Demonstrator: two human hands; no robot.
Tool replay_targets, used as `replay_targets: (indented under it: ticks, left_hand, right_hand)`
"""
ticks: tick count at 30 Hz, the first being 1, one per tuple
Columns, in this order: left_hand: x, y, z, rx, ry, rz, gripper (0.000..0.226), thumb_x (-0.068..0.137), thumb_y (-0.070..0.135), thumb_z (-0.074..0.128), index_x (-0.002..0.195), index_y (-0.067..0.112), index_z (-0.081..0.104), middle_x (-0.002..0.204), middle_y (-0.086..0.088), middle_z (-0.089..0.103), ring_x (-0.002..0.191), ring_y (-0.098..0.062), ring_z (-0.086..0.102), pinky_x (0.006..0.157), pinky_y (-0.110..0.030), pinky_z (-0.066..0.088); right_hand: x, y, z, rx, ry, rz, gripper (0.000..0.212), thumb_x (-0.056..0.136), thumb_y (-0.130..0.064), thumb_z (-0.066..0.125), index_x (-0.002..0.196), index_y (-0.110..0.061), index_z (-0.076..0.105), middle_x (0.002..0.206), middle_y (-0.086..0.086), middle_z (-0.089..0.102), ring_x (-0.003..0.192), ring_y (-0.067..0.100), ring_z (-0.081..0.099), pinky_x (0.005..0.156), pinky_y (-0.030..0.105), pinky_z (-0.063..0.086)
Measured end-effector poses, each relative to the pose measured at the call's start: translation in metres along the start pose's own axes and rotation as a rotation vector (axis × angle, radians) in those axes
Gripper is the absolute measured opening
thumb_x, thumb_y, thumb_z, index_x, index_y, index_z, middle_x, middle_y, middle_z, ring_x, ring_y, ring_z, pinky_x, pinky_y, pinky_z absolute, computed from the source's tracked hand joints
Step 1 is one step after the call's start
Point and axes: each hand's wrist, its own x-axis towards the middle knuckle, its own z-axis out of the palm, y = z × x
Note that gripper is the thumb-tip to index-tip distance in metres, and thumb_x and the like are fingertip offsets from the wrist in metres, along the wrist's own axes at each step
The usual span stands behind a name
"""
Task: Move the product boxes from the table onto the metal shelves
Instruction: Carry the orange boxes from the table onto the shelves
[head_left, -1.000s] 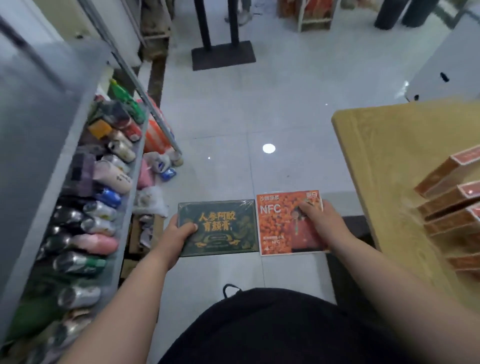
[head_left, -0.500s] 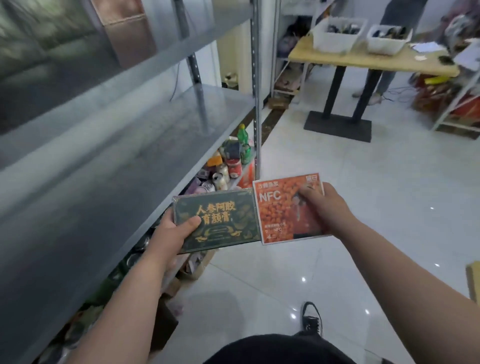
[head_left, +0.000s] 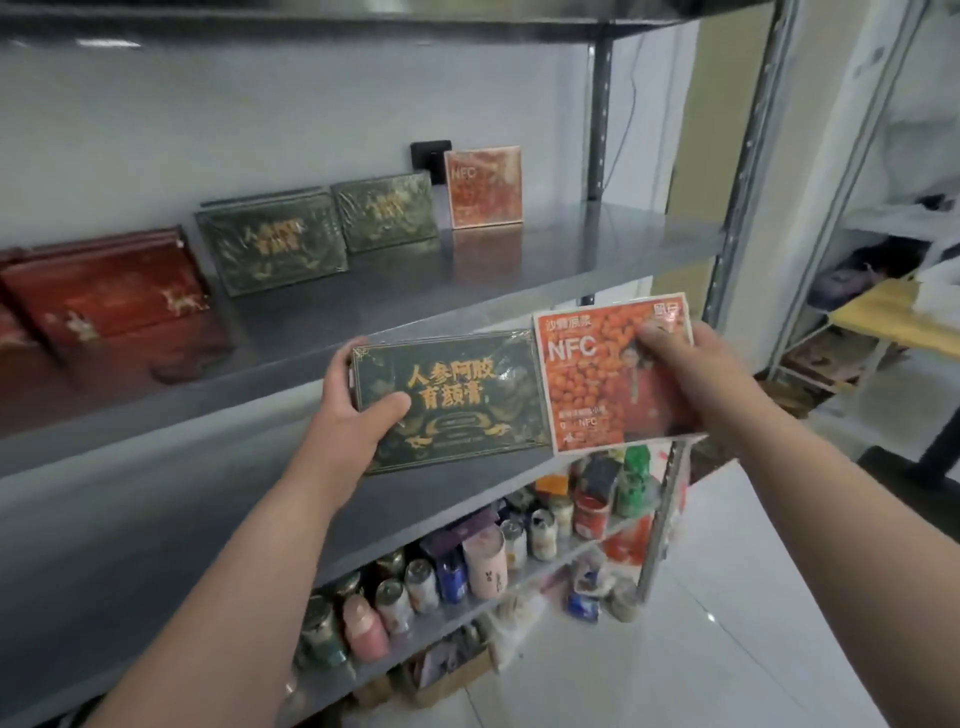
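I see L hand (head_left: 353, 410) gripping green box (head_left: 467, 405), R hand (head_left: 696, 374) pinching orange box (head_left: 592, 384), both boxes in air just in front of shelf (head_left: 597, 244). Shelved boxes (head_left: 272, 244) already stand on it; these 2 left, maybe more out of view.

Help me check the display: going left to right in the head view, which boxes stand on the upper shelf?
On the shelf: red boxes → green box → second green box → orange box.

Boxes (head_left: 270, 249) on shelf (head_left: 571, 244), cans (head_left: 422, 586) beneath it
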Motion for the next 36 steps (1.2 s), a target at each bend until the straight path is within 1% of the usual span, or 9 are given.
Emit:
replay_targets:
  ticks: [7,12,16,19,22,24,28,33,36]
  left_hand:
    - [0.036,0.048,-0.007,-0.005,0.248,0.045,0.059,0.076,0.025,0.068,0.117,0.063,0.05,0.11,-0.001,0.072,0.098,-0.03,0.071,0.093,-0.061,0.053]
    - [0.081,0.06,-0.017,0.071,0.325,0.105,0.06,0.089,0.021,0.07,0.104,0.073,0.043,0.103,0.009,0.074,0.094,-0.021,0.073,0.091,-0.047,0.056]
    - [0.134,0.061,-0.029,0.135,0.341,0.114,0.06,0.083,0.023,0.077,0.101,0.069,0.044,0.098,0.013,0.075,0.086,-0.014,0.074,0.088,-0.046,0.057]
    - [0.18,0.062,-0.032,0.156,0.294,0.152,0.061,0.081,0.016,0.08,0.116,0.052,0.047,0.109,0.004,0.071,0.092,-0.016,0.073,0.087,-0.043,0.058]
    - [0.223,0.068,-0.024,0.294,0.262,0.169,0.066,0.078,0.015,0.083,0.125,0.036,0.041,0.108,0.008,0.065,0.095,-0.014,0.068,0.085,-0.035,0.057]
    - [0.248,0.071,-0.016,0.394,0.26,0.17,0.067,0.078,0.018,0.083,0.125,0.033,0.038,0.103,0.011,0.062,0.088,-0.008,0.065,0.071,-0.024,0.052]
    - [0.287,0.071,-0.003,0.578,0.262,0.146,0.066,0.078,0.022,0.082,0.123,0.029,0.034,0.102,0.006,0.06,0.082,-0.009,0.062,0.063,-0.022,0.047]
    - [0.323,0.074,0.008,1.013,0.265,0.206,0.068,0.075,0.021,0.083,0.129,0.022,0.042,0.127,0.0,0.042,0.11,-0.017,0.05,0.087,-0.026,0.039]
    - [0.333,0.078,0.022,1.317,0.305,0.21,0.068,0.075,0.024,0.079,0.132,0.022,0.042,0.129,-0.004,0.042,0.117,-0.024,0.047,0.095,-0.037,0.043]
  right_hand:
    - [0.087,-0.054,0.032,0.066,-0.196,-0.083,0.045,0.087,-0.047,0.073,0.119,-0.017,0.067,0.102,0.006,0.078,0.089,0.028,0.077,0.081,0.05,0.062]
    - [0.143,-0.078,0.064,0.081,-0.203,-0.153,0.038,0.088,-0.043,0.074,0.117,-0.022,0.064,0.101,0.0,0.078,0.085,0.018,0.077,0.079,0.04,0.063]
    - [0.192,-0.083,0.085,0.036,-0.159,-0.207,0.043,0.084,-0.052,0.075,0.115,-0.024,0.067,0.1,-0.005,0.078,0.088,0.016,0.076,0.088,0.045,0.06]
    - [0.229,-0.085,0.093,0.015,-0.107,-0.232,0.052,0.075,-0.063,0.076,0.113,-0.029,0.066,0.105,-0.005,0.077,0.093,0.018,0.076,0.092,0.049,0.058]
    - [0.26,-0.085,0.101,0.012,-0.059,-0.263,0.048,0.076,-0.06,0.076,0.111,-0.031,0.062,0.105,-0.006,0.076,0.09,0.016,0.076,0.089,0.048,0.06]
    - [0.279,-0.084,0.107,0.028,-0.055,-0.249,0.046,0.08,-0.055,0.077,0.115,-0.031,0.06,0.105,-0.008,0.075,0.088,0.015,0.076,0.086,0.045,0.061]
    - [0.316,-0.076,0.115,0.016,-0.023,-0.267,0.049,0.083,-0.048,0.077,0.121,-0.029,0.053,0.11,-0.004,0.072,0.094,0.018,0.073,0.085,0.039,0.058]
    - [0.357,-0.074,0.113,-0.068,-0.146,-0.391,0.065,0.093,-0.034,0.072,0.143,-0.032,0.031,0.099,-0.014,0.066,0.085,0.002,0.065,0.085,0.031,0.05]
    - [0.382,-0.072,0.105,-0.185,-0.265,-0.477,0.065,0.093,-0.035,0.071,0.138,-0.047,0.025,0.104,-0.014,0.067,0.091,0.007,0.069,0.084,0.032,0.052]
